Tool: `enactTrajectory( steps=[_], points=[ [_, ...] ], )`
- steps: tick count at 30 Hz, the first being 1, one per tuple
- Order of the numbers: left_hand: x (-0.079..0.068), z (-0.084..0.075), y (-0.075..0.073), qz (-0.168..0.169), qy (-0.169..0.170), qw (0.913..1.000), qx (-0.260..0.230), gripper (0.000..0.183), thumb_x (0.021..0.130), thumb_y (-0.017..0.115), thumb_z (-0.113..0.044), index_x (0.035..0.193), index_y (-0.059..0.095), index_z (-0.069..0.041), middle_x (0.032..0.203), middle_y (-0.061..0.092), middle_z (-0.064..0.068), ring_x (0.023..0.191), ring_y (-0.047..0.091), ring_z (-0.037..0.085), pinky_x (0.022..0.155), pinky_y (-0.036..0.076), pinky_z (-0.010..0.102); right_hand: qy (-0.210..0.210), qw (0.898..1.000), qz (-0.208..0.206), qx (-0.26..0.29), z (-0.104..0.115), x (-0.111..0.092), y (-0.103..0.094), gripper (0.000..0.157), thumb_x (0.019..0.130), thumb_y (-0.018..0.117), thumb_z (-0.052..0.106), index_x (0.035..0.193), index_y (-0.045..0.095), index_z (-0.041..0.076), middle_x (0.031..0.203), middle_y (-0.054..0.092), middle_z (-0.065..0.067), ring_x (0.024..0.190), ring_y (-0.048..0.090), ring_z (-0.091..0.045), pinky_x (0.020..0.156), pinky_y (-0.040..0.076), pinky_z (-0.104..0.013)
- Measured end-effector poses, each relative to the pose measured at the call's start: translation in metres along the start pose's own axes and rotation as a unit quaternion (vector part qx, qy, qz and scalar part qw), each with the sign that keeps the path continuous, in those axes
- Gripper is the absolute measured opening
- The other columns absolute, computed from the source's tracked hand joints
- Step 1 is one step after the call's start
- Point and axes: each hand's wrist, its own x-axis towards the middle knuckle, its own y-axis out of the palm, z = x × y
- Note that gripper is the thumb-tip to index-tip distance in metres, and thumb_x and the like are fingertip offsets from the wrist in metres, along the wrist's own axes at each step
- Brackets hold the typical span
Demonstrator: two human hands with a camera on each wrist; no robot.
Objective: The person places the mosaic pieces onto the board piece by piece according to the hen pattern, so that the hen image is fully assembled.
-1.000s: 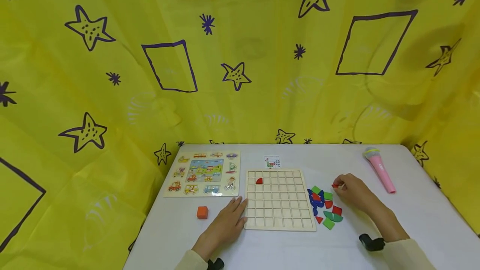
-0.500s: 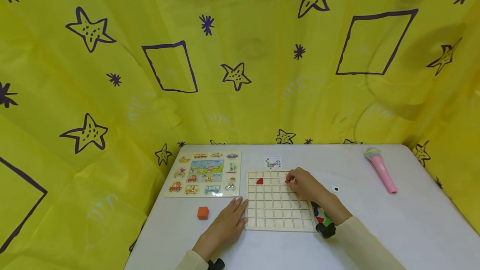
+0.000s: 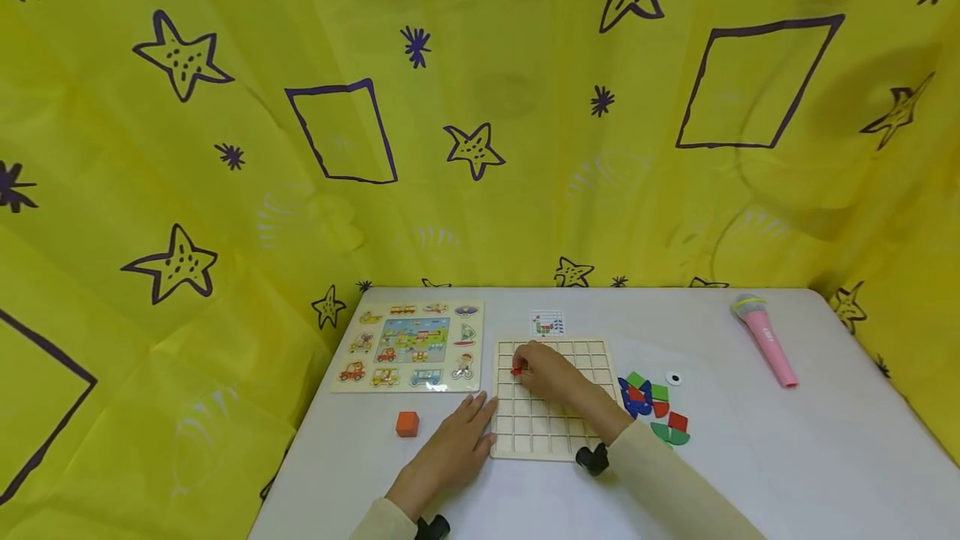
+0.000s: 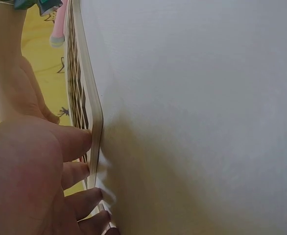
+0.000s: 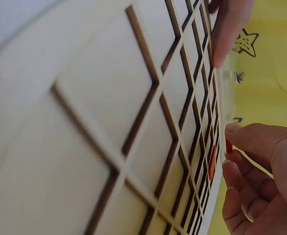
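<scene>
My right hand [image 3: 546, 372] is over the upper left part of a wooden grid board [image 3: 532, 444]. In the right wrist view its thumb and finger pinch a small red piece [image 5: 228, 146], seen edge-on, so its shape is hidden. Close by, a red quarter-circle piece [image 5: 212, 164] lies in a cell of the board; the right hand covers most of that spot in the head view. My left hand [image 3: 456, 444] lies flat on the table, fingers extended, with fingertips and thumb against the board's left edge.
Right of the board lies a pile of blue, green and red shape pieces [image 3: 637, 397], with a white disc with a dark centre [image 3: 673, 378] behind. A pattern card [image 3: 547, 323], vehicle puzzle [image 3: 408, 348], orange cube [image 3: 407, 424] and pink toy microphone [image 3: 768, 344] stand around.
My right hand has carried the small red piece leftward from beside the pile, across the board to its upper left cells. The left hand has stayed at the board's edge.
</scene>
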Motion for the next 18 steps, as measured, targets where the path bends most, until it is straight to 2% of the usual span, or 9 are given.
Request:
enactTrajectory(
  steps=[5,10,18],
  points=[
    [0.0,-0.001,-0.001,0.001,0.002,1.0,-0.002,0.059,0.11,0.054,-0.034,0.165,0.039,-0.017,0.17,0.037,0.01,0.157,0.034,0.036,0.124,0.037,0.056,-0.013,1.0,0.003,-0.009,0.007,0.003,0.006,0.004,0.097,0.074,0.006,0.097,0.07,0.007,0.094,0.064,-0.001,0.085,0.055,-0.014,0.082,0.053,-0.037],
    [0.0,-0.001,0.0,0.001,0.004,1.0,0.001,0.059,0.11,0.054,-0.034,0.165,0.039,-0.017,0.17,0.037,0.01,0.158,0.033,0.036,0.124,0.037,0.055,-0.007,1.0,0.0,-0.019,0.009,0.003,0.01,0.005,0.095,0.076,0.006,0.095,0.072,0.007,0.094,0.064,-0.003,0.087,0.057,-0.015,0.084,0.055,-0.04],
    [0.001,0.001,0.0,0.002,0.004,1.0,0.004,0.059,0.11,0.055,-0.034,0.164,0.039,-0.017,0.17,0.037,0.01,0.158,0.033,0.035,0.124,0.037,0.055,-0.009,0.999,0.002,-0.036,0.011,0.005,0.013,0.003,0.097,0.076,0.009,0.096,0.073,0.008,0.094,0.063,-0.001,0.086,0.056,-0.014,0.083,0.055,-0.038]
  ],
)
